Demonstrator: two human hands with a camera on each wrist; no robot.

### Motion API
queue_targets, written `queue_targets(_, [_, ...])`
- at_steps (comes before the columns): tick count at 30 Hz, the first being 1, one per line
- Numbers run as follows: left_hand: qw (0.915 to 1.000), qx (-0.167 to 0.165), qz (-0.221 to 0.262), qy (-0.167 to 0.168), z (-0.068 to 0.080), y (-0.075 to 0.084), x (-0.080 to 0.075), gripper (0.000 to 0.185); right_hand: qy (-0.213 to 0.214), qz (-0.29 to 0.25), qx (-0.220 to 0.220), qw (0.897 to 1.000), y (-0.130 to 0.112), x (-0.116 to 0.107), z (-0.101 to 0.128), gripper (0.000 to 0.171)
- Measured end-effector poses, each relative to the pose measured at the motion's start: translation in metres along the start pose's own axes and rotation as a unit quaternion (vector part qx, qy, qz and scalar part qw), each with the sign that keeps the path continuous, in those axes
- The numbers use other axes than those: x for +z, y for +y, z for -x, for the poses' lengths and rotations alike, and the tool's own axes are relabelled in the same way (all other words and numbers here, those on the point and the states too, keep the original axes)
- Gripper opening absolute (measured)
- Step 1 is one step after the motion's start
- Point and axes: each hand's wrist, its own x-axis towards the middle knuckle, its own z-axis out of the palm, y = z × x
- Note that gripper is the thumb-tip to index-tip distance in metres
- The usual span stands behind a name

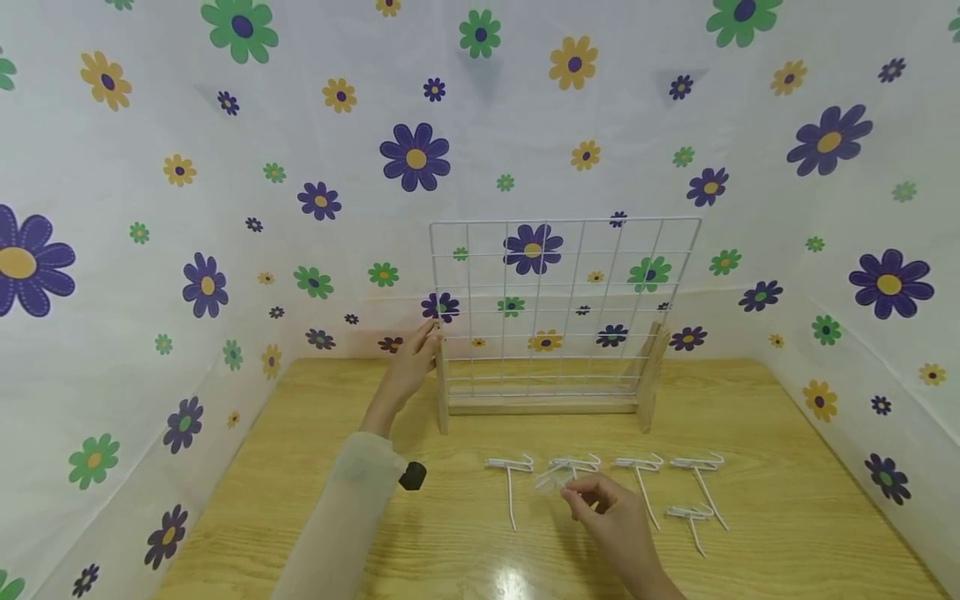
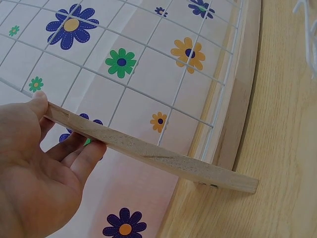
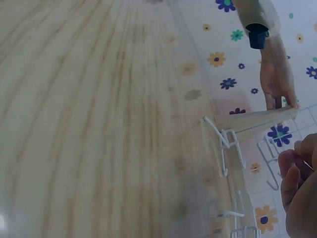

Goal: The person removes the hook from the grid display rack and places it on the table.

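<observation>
Right hand: the right hand [image 1: 615, 521] is nearest the camera, low over the table [image 1: 300, 533], its fingers [image 1: 583, 498] curled and pinching a white wire hook [image 1: 567, 468] in the head view; the grip itself is partly blurred there, and the right wrist view shows only curled fingers at its edge.
Held hook: it lies second from the left in the row of hooks, its bent top pointing toward the rack, touching or just above the table; which of the two cannot be told.
Other hooks: a left hook [image 1: 510, 483] lies just beside the held one; two more hooks [image 1: 639, 479] [image 1: 701, 479] lie to its right, and a shorter hook [image 1: 692, 521] lies nearer the camera at the right end.
Left sleeve: a pale sleeve [image 1: 352, 508] reaches forward on the left, with a small black device [image 1: 413, 476] at the wrist.
Left hand: the left hand [image 1: 411, 367] is at the rack's left wooden upright [image 2: 148, 151]; the thumb lies on one face and the fingers [image 2: 81, 156] are wrapped behind it, gripping the wood.
Rack: a white wire grid [image 1: 562, 304] stands upright in a wooden base [image 1: 540, 406] at the far middle of the table, with a second wooden upright [image 1: 651, 375] at its right.
Backdrop: white cloth printed with flowers [image 1: 112, 208] hangs behind and at both sides.
</observation>
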Motion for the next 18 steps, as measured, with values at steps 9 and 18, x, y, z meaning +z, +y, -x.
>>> queue_targets(9, [1.0,0.009,0.003,-0.001,0.001,0.0,0.001,0.055,0.007,0.021,-0.019,1.0,0.009,0.006,0.004,0.017])
queue_targets(18, [1.0,0.005,0.001,-0.003,0.002,0.003,0.001,0.055,-0.013,0.042,0.046,0.998,0.007,0.01,0.008,0.018])
